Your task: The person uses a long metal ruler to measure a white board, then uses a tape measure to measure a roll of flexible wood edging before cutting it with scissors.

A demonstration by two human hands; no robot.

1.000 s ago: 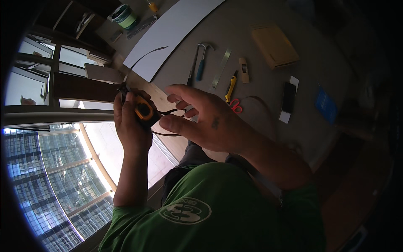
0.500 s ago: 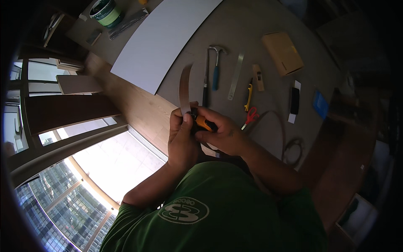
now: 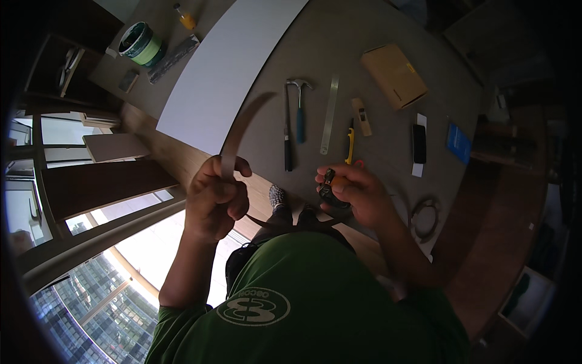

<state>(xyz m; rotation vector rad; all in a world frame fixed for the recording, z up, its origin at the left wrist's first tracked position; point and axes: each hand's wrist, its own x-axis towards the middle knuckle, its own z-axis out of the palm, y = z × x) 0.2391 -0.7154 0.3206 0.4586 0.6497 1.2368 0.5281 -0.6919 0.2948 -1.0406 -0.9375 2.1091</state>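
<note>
The person's left hand (image 3: 213, 203) is pinching a thin brown strip (image 3: 239, 134), its fingers closing snugly around it while the free end is arching up and leaning over toward the pale sheet (image 3: 212, 79). Another dark length is looping below the hand, passing in front of the green shirt (image 3: 315, 291); whether it is joining the coil (image 3: 425, 217) on the right of the bench (image 3: 388, 145) is not clear. The right hand (image 3: 362, 195) is gripping a black-and-orange tape measure (image 3: 330, 194), fingers curling around its case, and is keeping it well apart from the strip. No drawn-out blade is clearly showing.

The step in hand seems to be handling the strip for measuring. The next move is probably calling for steadying the strip and bringing the tape measure alongside it, without letting the springy end twist.
</note>
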